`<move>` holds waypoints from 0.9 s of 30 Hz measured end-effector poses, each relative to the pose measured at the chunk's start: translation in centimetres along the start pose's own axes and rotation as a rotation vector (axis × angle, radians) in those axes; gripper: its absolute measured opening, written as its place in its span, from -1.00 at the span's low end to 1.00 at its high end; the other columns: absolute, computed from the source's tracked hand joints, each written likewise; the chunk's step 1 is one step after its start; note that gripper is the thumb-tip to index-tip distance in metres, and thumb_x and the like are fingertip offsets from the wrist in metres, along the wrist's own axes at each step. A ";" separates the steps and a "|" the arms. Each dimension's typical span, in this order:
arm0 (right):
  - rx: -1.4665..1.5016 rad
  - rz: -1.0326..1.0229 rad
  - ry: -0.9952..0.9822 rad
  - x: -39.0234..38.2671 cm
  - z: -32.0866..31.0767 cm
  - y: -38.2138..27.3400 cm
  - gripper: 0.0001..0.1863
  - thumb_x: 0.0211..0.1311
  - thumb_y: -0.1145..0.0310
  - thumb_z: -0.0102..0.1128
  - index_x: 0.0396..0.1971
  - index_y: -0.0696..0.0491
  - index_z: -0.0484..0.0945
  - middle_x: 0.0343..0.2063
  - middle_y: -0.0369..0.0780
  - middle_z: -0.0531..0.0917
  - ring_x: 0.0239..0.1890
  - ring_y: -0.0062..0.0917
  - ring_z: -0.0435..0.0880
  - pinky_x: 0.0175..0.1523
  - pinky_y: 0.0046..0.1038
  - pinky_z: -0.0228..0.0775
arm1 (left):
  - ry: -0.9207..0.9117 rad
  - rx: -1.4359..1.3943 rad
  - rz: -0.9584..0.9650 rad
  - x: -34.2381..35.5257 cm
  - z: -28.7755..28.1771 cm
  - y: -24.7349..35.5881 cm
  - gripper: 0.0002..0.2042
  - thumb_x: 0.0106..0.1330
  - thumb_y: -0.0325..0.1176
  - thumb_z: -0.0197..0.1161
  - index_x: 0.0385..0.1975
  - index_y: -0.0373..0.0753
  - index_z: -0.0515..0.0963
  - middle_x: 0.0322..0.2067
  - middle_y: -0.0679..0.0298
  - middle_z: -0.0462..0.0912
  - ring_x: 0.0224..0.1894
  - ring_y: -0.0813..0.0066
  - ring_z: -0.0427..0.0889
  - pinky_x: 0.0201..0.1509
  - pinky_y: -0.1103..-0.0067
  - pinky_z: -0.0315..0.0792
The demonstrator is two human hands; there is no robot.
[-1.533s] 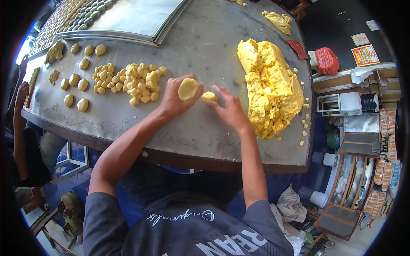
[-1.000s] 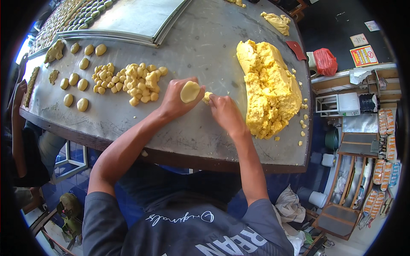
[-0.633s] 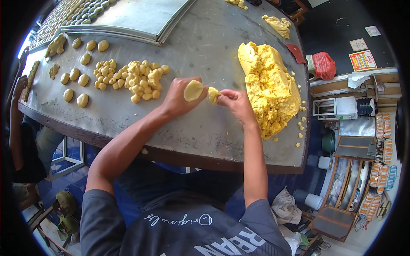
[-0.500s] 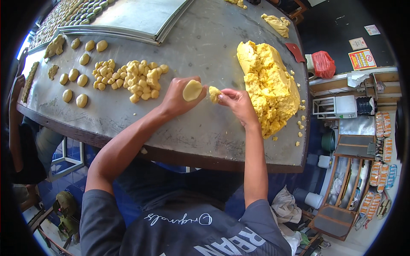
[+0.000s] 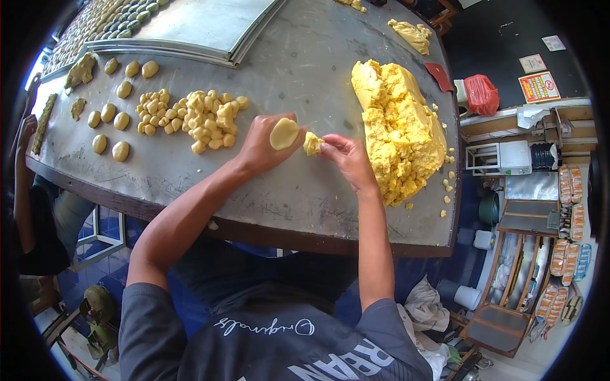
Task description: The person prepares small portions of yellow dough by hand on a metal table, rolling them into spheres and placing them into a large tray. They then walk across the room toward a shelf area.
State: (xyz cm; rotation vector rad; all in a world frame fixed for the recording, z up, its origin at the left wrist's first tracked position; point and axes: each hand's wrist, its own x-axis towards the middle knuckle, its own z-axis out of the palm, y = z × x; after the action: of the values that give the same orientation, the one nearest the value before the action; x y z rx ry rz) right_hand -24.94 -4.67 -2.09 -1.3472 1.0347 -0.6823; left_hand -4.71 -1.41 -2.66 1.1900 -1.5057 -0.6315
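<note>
My left hand [image 5: 264, 140] is curled closed around a flattened pale dough disc [image 5: 284, 134], whose smooth face shows on top. Between the thumb and fingers of my right hand [image 5: 348, 157] is a small lump of yellow dough [image 5: 312, 143], close beside the disc. Just right of that hand rises a big crumbly yellow dough mass [image 5: 403, 136]. To the left of my left hand lies a heap of small pale dough balls [image 5: 213, 117]. Farther left, several larger rounded dough balls [image 5: 121, 151] rest apart from one another on the metal table [image 5: 305, 209].
At the far left edge, another person's hand [image 5: 28, 130] is near the table. Metal trays [image 5: 190, 28] lie at the back left, by rows of shaped pieces [image 5: 108, 25]. A red scraper [image 5: 438, 77] and a dough scrap [image 5: 410, 36] sit at the back right.
My right hand has moved slightly left with the yellow dough lump, nearer to the disc. My left hand has shifted only a little.
</note>
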 end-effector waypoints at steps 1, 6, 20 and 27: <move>-0.007 0.001 -0.003 0.0 0.0 0.0 -0.82 0.25 0.46 0.18 -0.23 0.24 0.61 -0.37 -0.27 0.66 -0.30 -0.68 0.60 -0.12 -0.59 0.53 | 0.003 0.000 0.007 0.0 0.0 0.0 -0.74 0.17 -0.40 0.29 -0.67 -0.30 0.38 -0.78 0.21 0.33 -0.75 0.46 0.31 -0.59 0.54 0.26; 0.047 0.002 -0.016 -0.4 0.0 -0.4 -0.85 0.25 0.49 0.16 -0.24 0.22 0.61 -0.36 -0.28 0.66 -0.30 -0.69 0.60 -0.11 -0.60 0.52 | 0.017 0.006 0.014 0.0 0.0 -0.1 -0.75 0.18 -0.40 0.29 -0.66 -0.30 0.38 -0.77 0.20 0.33 -0.74 0.45 0.32 -0.59 0.53 0.26; -0.564 -0.074 0.057 -1.3 0.7 -1.7 -0.71 0.22 0.45 0.19 -0.09 0.27 0.54 -0.17 -0.10 0.65 -0.20 -0.44 0.66 -0.09 -0.47 0.52 | -0.084 0.020 -0.067 0.0 -0.3 0.1 -0.77 0.17 -0.30 0.31 -0.57 -0.32 0.48 -0.71 0.08 0.46 -0.68 0.14 0.38 -0.53 0.46 0.36; -1.031 -0.328 -0.123 -1.3 1.2 -2.3 -0.76 0.21 0.49 0.08 -0.16 0.27 0.53 -0.20 0.05 0.60 -0.23 -0.10 0.63 -0.16 -0.24 0.51 | -0.110 0.002 -0.083 -0.2 -0.2 0.2 -0.78 0.17 -0.31 0.32 -0.56 -0.32 0.50 -0.71 0.08 0.46 -0.68 0.19 0.31 -0.52 0.48 0.36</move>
State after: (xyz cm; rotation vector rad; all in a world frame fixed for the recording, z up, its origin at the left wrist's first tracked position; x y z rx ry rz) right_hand -24.01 -3.31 0.30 -2.4542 1.1132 -0.2602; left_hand -4.58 -1.15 -2.53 1.2420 -1.5551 -0.7621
